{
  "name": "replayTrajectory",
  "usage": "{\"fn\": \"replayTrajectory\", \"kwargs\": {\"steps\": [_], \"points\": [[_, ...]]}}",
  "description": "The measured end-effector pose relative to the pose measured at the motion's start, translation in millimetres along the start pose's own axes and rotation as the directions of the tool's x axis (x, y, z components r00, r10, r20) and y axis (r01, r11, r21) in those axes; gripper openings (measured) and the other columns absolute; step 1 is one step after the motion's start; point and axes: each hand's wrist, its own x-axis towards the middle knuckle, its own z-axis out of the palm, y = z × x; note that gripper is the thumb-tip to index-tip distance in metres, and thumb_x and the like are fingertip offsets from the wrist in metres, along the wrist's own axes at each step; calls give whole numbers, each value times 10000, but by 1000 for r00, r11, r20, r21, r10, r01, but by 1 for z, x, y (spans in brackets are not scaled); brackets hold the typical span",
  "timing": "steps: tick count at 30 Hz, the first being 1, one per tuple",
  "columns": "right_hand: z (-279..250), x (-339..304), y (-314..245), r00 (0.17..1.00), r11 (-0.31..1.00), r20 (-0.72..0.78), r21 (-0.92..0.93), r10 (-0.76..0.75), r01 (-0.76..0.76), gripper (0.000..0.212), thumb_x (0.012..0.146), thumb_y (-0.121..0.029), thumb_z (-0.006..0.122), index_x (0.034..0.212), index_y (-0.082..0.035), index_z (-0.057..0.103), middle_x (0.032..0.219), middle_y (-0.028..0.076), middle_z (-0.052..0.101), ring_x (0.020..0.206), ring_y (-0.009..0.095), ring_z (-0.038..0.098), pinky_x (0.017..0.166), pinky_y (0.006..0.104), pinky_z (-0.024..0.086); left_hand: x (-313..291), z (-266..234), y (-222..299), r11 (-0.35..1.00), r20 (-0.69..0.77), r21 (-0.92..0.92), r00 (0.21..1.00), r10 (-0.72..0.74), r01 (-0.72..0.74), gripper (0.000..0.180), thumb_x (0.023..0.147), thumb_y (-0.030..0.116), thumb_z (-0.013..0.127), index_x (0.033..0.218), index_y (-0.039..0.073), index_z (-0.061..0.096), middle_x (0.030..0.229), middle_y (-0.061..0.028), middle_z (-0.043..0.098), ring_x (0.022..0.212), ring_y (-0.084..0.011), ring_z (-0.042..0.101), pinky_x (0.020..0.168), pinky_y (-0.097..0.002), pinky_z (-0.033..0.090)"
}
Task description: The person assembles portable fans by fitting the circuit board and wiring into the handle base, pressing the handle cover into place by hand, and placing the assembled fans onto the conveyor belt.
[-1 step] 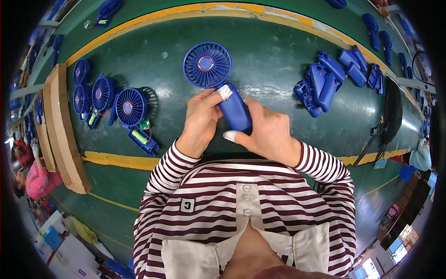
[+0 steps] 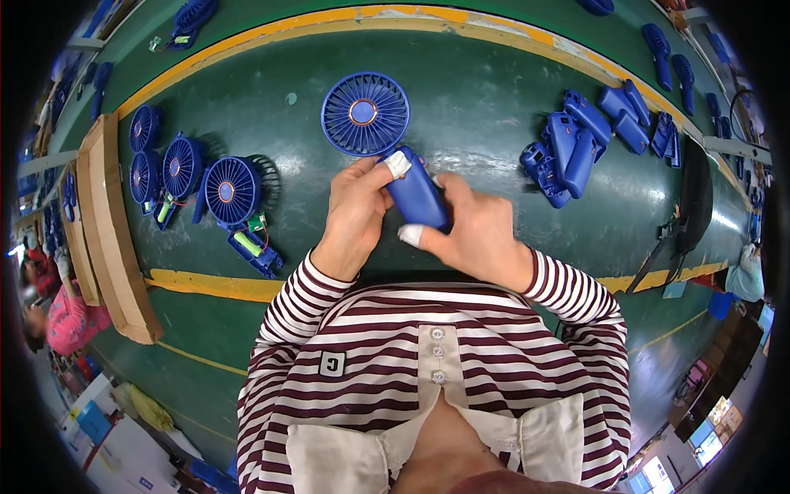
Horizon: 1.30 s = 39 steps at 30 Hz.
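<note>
A blue handheld fan [image 2: 418, 191] is held in front of my chest, its round grille head [image 2: 364, 113] pointing away from me and its handle slanting toward me. My left hand [image 2: 359, 206] is closed round the upper handle, the white-wrapped thumb pressing on it just below the head. At the handle's lower end my right hand [image 2: 481, 235] grips with thumb and fingers along the right side and bottom edge. That thumb also has a white wrapping. Fingers behind the handle are hidden.
Several blue fan heads [image 2: 231, 191] with exposed green cells and wiring lie on the green table at left, beside a long cardboard tray [image 2: 123, 239]. Several blue handle shells [image 2: 564, 148] are heaped at right, near a black strap-like item [image 2: 695, 202]. Other people sit at far left and right.
The fan head has shifted very slightly left and up, and the handle's lower end slightly right. My right thumb has moved a little up the handle; both hands keep their hold.
</note>
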Motion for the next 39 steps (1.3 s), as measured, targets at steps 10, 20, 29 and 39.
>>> {"fn": "replayTrajectory", "kwargs": {"steps": [10, 20, 29, 39], "points": [[9, 13, 19, 919, 555, 363, 738, 155, -385, 325, 779, -207, 624, 959, 54, 551, 742, 81, 594, 660, 110, 538, 600, 261, 460, -8, 13, 5, 989, 60, 79, 991, 120, -125, 257, 804, 60, 583, 1033, -55, 564, 981, -200, 619, 916, -242, 608, 848, -348, 476], [3, 16, 11, 906, 658, 347, 628, 241, -416, 386, 736, -255, 637, 944, 59, 555, 699, 124, 597, 598, 183, 582, 558, 301, 462, -6, 11, 1, 990, 119, 38, 985, 127, -132, 283, 805, 75, 581, 1047, -69, 557, 984, -194, 622, 902, -226, 612, 843, -327, 476], [6, 16, 10, 915, 662, 316, 634, 252, -401, 275, 772, -180, 639, 922, 42, 574, 713, 49, 587, 635, 78, 535, 555, 229, 446, -5, 13, 3, 990, 121, 25, 984, 131, -135, 264, 805, 61, 573, 1033, -73, 562, 978, -185, 625, 898, -213, 611, 843, -315, 472], [7, 17, 3, 934, 662, 169, 667, 314, -343, 364, 719, -187, 676, 980, 29, 542, 751, 53, 560, 660, 112, 517, 583, 255, 437, -6, 18, 2, 974, 218, 20, 952, 217, -226, 327, 783, 22, 605, 1094, -52, 537, 1066, -175, 596, 938, -200, 594, 847, -312, 481]]}}
